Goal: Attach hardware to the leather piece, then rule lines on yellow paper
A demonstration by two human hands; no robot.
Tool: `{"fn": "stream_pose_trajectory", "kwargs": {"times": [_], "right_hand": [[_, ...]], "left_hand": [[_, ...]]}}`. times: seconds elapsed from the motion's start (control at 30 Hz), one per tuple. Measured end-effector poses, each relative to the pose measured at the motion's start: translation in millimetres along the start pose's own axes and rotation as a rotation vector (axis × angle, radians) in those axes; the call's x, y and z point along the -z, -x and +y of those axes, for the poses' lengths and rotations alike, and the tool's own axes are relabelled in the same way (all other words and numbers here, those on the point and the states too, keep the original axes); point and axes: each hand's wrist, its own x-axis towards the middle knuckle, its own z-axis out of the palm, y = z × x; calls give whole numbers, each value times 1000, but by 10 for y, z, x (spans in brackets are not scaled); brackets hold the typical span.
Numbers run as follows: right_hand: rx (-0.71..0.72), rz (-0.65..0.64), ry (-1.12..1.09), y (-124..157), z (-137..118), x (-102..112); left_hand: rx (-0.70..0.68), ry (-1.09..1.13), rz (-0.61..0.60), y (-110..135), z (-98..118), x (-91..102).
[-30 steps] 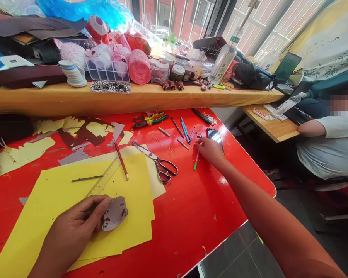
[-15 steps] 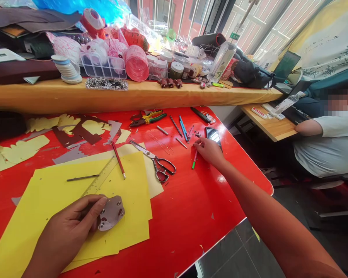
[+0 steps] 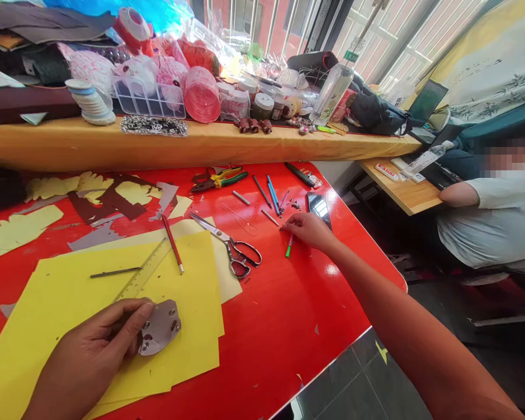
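Note:
My left hand (image 3: 94,344) rests on the yellow sheets (image 3: 61,291) at the near left and is closed on a small grey leather piece (image 3: 160,326) with metal rivets. My right hand (image 3: 308,228) reaches across the red table (image 3: 280,315) to its far right side. Its fingertips pinch down among tiny metal parts (image 3: 294,205), beside a green-tipped red pen (image 3: 289,245) and a black phone (image 3: 318,207). What the fingers hold, if anything, is too small to name.
Scissors (image 3: 230,245), a red pencil (image 3: 172,234), a clear ruler (image 3: 142,269), pliers (image 3: 219,178) and loose pens (image 3: 271,192) lie on the table. A cluttered orange shelf (image 3: 201,146) runs along the back. Another person (image 3: 494,216) sits at the right.
My right hand has slid a little left and nearer, fingertips staying down among the small parts. My left hand keeps hold of the leather piece.

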Motion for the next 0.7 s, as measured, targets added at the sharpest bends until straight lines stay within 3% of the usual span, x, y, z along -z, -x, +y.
{"fn": "stream_pose_trajectory", "kwargs": {"times": [0.27,0.7], "right_hand": [[-44,177,32,-228,61,-39],[-11,179,138,-354,-40,-111]], "left_hand": [[63,15,-4,2,12,-20],[163,40,-12,5,-93,-35]]}}
